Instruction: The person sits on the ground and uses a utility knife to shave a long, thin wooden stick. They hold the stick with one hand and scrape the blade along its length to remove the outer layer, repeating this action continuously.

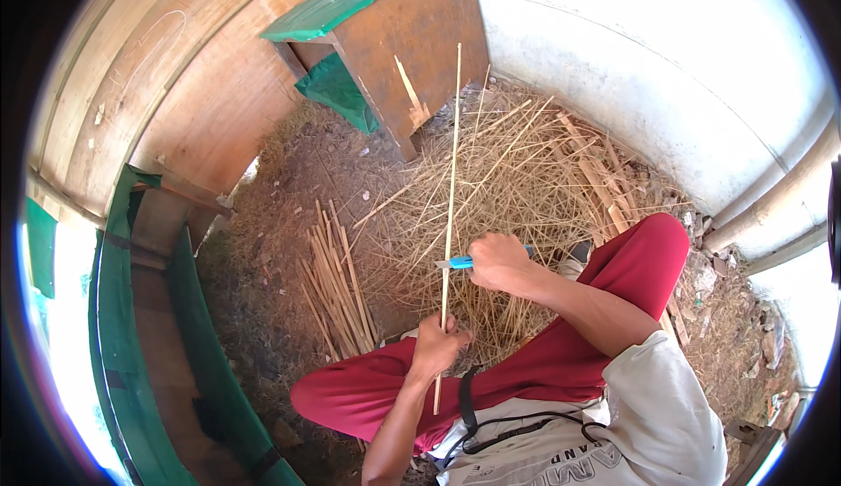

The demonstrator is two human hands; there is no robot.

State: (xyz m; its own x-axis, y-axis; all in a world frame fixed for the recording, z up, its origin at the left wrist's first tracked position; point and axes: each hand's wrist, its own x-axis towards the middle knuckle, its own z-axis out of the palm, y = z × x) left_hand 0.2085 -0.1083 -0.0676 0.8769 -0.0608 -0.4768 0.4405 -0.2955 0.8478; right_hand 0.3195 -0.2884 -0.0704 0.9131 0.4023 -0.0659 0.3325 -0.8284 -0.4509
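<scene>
A long, thin wooden strip (453,162) is held by the left hand (441,346), its fingers closed around the lower part. A blue-handled knife (459,262) is gripped in the right hand (499,262), at 1 o'clock from the left. The strip's long axis is run from 12 o'clock down to 6, and its middle is crossed by the blade, pointed toward 9; whether the wood is being bitten into cannot be told. The strip is gripped directly by the left hand only; the right is placed just beside it.

Clock positions are given from the left hand. The strip's lower end is backed by red trousers (631,262), with knees spread at 8 and 2 o'clock. At 10, a bundle of strips (337,280) is laid on the dirt floor (289,205). At 1, a heap of shavings (517,188) is spread, bordered by broader wood pieces (596,175). At 12, a wooden cabinet (434,30) is seen behind the strip's upper end. Beyond, at 1, the space is closed off by a white wall (631,74).
</scene>
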